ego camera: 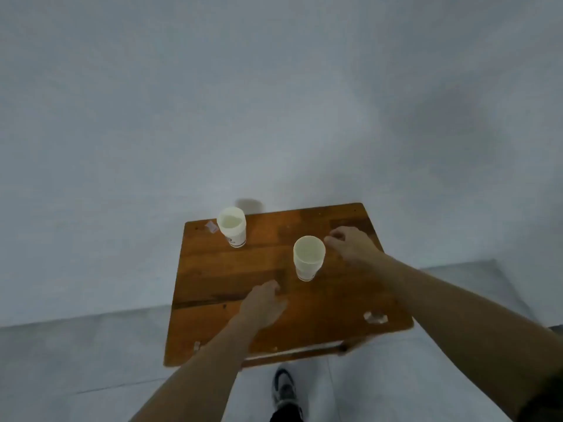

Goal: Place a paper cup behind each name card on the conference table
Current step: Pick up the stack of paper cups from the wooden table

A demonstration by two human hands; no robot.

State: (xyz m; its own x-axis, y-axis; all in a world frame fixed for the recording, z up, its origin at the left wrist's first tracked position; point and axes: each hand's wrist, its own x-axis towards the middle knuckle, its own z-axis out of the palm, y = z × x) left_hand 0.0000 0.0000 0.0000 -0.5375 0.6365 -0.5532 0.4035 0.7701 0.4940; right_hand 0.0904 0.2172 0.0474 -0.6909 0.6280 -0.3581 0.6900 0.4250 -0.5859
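Two white paper cups stand upright on a small wooden table [213, 269]. One cup [232, 226] is at the far left corner. The other cup [308, 257] is near the table's middle. My right hand [350, 243] hovers just right of the middle cup with its fingers loosely curled, holding nothing and apart from the cup. My left hand [263, 304] hangs over the table in front and left of that cup, fingers relaxed and empty. No name cards can be made out.
A small clear piece [210, 226] lies beside the far cup. Another clear piece [375, 317] lies near the front right corner. A grey wall rises directly behind the table. My shoe [285, 388] shows on the pale floor below the front edge.
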